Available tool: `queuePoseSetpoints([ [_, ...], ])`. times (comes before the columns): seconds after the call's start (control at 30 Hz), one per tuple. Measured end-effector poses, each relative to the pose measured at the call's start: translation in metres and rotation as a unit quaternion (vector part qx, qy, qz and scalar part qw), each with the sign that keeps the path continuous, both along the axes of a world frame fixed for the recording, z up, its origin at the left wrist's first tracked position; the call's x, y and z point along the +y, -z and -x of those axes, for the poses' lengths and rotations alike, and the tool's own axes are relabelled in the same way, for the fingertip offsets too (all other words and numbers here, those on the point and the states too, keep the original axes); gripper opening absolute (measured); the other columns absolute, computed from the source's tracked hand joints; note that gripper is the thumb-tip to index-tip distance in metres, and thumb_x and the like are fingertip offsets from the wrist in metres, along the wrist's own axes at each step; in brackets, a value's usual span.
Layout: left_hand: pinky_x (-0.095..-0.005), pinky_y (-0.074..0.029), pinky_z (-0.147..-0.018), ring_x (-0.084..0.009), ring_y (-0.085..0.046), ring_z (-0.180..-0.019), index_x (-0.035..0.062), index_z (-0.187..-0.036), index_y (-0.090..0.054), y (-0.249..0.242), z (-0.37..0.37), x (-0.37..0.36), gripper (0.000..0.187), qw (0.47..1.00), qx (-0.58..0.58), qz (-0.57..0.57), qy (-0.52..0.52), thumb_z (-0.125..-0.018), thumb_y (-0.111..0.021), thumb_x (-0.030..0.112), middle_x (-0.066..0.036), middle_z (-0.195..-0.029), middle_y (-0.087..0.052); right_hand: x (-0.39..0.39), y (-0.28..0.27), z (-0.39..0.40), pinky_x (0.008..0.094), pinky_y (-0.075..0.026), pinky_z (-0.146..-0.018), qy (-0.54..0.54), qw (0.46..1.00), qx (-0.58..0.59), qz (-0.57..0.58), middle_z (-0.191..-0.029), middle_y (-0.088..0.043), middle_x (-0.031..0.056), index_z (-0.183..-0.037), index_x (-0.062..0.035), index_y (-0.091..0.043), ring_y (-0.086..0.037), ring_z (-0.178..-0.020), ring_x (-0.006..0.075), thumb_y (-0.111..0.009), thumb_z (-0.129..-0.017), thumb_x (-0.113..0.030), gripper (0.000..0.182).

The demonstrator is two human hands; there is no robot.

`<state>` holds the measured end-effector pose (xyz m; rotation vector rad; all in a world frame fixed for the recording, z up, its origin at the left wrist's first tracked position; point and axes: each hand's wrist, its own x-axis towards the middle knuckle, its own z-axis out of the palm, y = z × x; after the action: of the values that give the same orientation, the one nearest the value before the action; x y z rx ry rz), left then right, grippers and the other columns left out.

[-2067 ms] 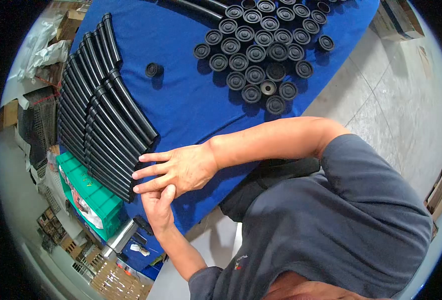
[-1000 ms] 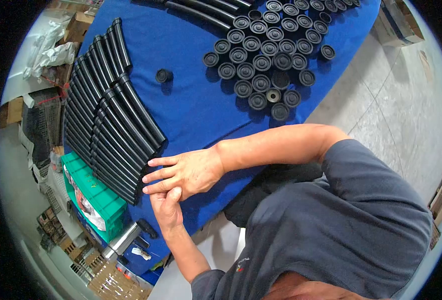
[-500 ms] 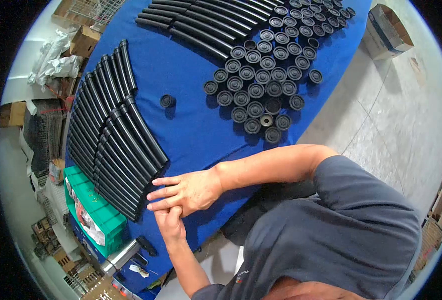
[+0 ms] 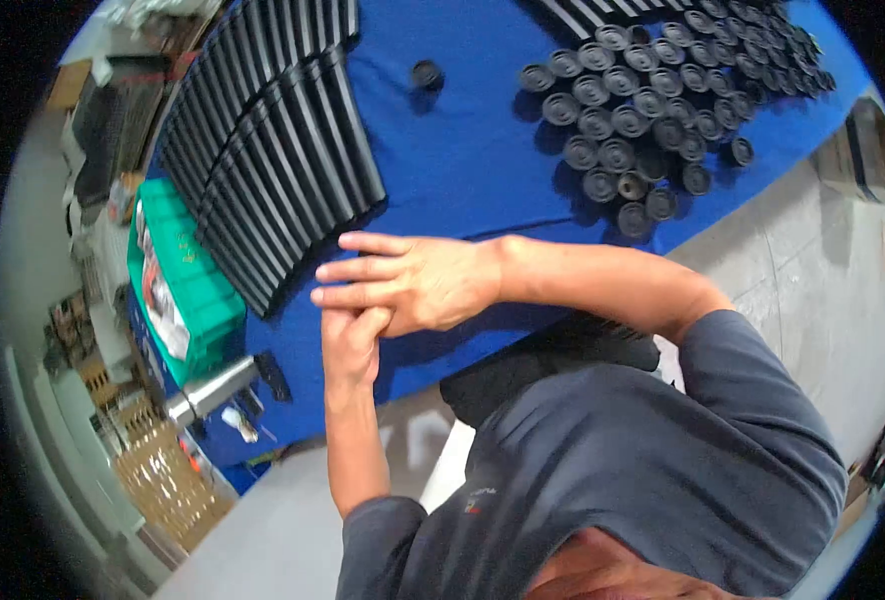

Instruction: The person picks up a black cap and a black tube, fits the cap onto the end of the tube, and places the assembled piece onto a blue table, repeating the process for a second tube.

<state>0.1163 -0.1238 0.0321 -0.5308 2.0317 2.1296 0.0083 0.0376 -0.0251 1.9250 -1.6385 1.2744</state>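
Observation:
My right hand (image 4: 423,284) lies across the top of my left hand (image 4: 351,345) just above the table's near edge. Three fingers of the right hand are stretched out toward the left and hold no object. The left hand touches the right from below; most of its fingers are hidden, so its grip cannot be made out. Just beyond my fingertips are the ends of long black tubes (image 4: 303,165), laid side by side in overlapping rows on a blue cloth (image 4: 463,170).
Many round black caps (image 4: 628,120) cluster at the far right, with a lone cap (image 4: 427,74) left of them. A green bin (image 4: 198,290) holding white packets stands at left. Near it lies a silver cylindrical object (image 4: 213,388) with a black part. A cardboard box (image 4: 858,155) sits beyond the right edge.
The view has shifted, so the tubes, caps and bin sit higher in the picture. My hands stay joined in much the same pose.

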Motion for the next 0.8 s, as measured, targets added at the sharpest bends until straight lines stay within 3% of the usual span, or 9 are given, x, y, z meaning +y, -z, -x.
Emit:
queuePoseSetpoints([
  [0.07, -0.0313, -0.053, -0.095, -0.0181, -0.065, -0.111, -0.0011, -0.125, -0.062, 0.001, -0.004, -0.01, 0.037, 0.998, 0.054, -0.009, -0.008, -0.088, -0.061, -0.002, -0.007, -0.12, -0.066, 0.007, -0.009, 0.004, 0.0598, -0.031, -0.12, 0.005, 1.0, -0.022, 0.021, -0.153, -0.049, 0.0194, -0.102, -0.0109, -0.075, -0.046, -0.143, 0.0383, -0.07, -0.08, -0.022, 0.025],
  [0.13, -0.0307, -0.055, -0.09, -0.0174, -0.07, -0.099, -0.0013, -0.11, -0.07, -0.019, 0.003, -0.025, 0.016, 0.993, 0.085, 0.083, -0.015, -0.098, -0.063, 0.007, -0.011, -0.109, -0.073, 0.003, -0.012, 0.003, 0.058, -0.038, -0.114, 0.08, 0.989, -0.086, 0.086, -0.145, -0.054, 0.0212, -0.11, -0.0094, -0.073, -0.052, -0.134, 0.0386, -0.075, -0.081, -0.012, 0.03],
  [0.23, -0.031, -0.058, -0.079, -0.016, -0.07, -0.08, -0.0034, -0.107, -0.069, -0.021, -0.001, -0.045, 0.015, 0.972, 0.076, 0.189, -0.116, -0.103, -0.061, 0.009, -0.012, -0.093, -0.075, 0.003, -0.012, 0.009, 0.0507, -0.049, -0.098, 0.184, 0.956, -0.194, 0.124, -0.137, -0.058, 0.0224, -0.112, -0.0092, -0.071, -0.059, -0.119, 0.0423, -0.074, -0.08, -0.009, 0.032],
  [0.37, -0.0262, -0.054, -0.075, -0.0118, -0.068, -0.078, -0.0025, -0.095, -0.072, -0.012, -0.02, -0.049, 0.017, 0.934, 0.03, 0.335, -0.121, -0.101, -0.067, 0.013, -0.009, -0.085, -0.075, 0.003, -0.007, 0.014, 0.0411, -0.052, -0.094, 0.213, 0.905, -0.348, 0.118, -0.121, -0.061, 0.0183, -0.117, -0.0058, -0.067, -0.063, -0.111, 0.0365, -0.066, -0.09, -0.002, 0.027],
  [0.43, -0.0281, -0.056, -0.078, -0.0122, -0.069, -0.083, -0.0009, -0.097, -0.069, -0.003, -0.022, -0.046, 0.01, 0.896, 0.045, 0.429, -0.103, -0.095, -0.072, 0.008, -0.008, -0.091, -0.075, 0.003, -0.006, 0.018, 0.039, -0.052, -0.094, 0.227, 0.894, -0.364, 0.127, -0.118, -0.061, 0.0167, -0.119, -0.0041, -0.065, -0.064, -0.108, 0.0341, -0.064, -0.092, -0.002, 0.027],
  [0.5, -0.031, -0.056, -0.083, -0.0143, -0.069, -0.091, 0.0004, -0.1, -0.066, 0.003, -0.018, -0.035, 0.016, 0.865, 0.062, 0.493, -0.073, -0.088, -0.076, 0.002, -0.008, -0.099, -0.073, 0.002, -0.002, 0.02, 0.0389, -0.052, -0.093, 0.228, 0.887, -0.384, 0.115, -0.116, -0.062, 0.0167, -0.119, -0.0034, -0.065, -0.064, -0.108, 0.0338, -0.064, -0.092, -0.003, 0.026],
  [0.6, -0.039, -0.054, -0.093, -0.0293, -0.07, -0.103, -0.0002, -0.114, -0.068, 0.013, -0.014, -0.028, 0.034, 0.78, 0.075, 0.62, 0.034, -0.084, -0.08, 0.01, -0.016, -0.11, -0.072, 0.003, 0.002, 0.022, 0.038, -0.053, -0.089, 0.234, 0.88, -0.402, 0.099, -0.111, -0.063, 0.0157, -0.119, -0.0022, -0.064, -0.065, -0.103, 0.0316, -0.062, -0.093, -0.005, 0.026],
  [0.63, -0.0422, -0.052, -0.096, -0.0353, -0.067, -0.108, 0.0005, -0.119, -0.069, 0.011, -0.011, -0.023, 0.04, 0.771, 0.06, 0.631, 0.065, -0.082, -0.08, 0.013, -0.018, -0.114, -0.07, 0.004, 0.001, 0.023, 0.038, -0.053, -0.088, 0.234, 0.875, -0.413, 0.093, -0.109, -0.063, 0.0154, -0.119, -0.0021, -0.064, -0.065, -0.101, 0.031, -0.062, -0.094, -0.005, 0.026],
  [0.8, -0.0451, -0.053, -0.093, -0.0361, -0.065, -0.106, 0.0012, -0.121, -0.067, 0.025, -0.009, -0.031, 0.037, 0.739, 0.064, 0.662, 0.111, -0.085, -0.074, 0.008, -0.016, -0.114, -0.068, 0.002, 0.006, 0.025, 0.0375, -0.053, -0.082, 0.236, 0.869, -0.419, 0.114, -0.103, -0.063, 0.0141, -0.118, -0.0013, -0.065, -0.065, -0.093, 0.028, -0.063, -0.093, -0.006, 0.025],
])
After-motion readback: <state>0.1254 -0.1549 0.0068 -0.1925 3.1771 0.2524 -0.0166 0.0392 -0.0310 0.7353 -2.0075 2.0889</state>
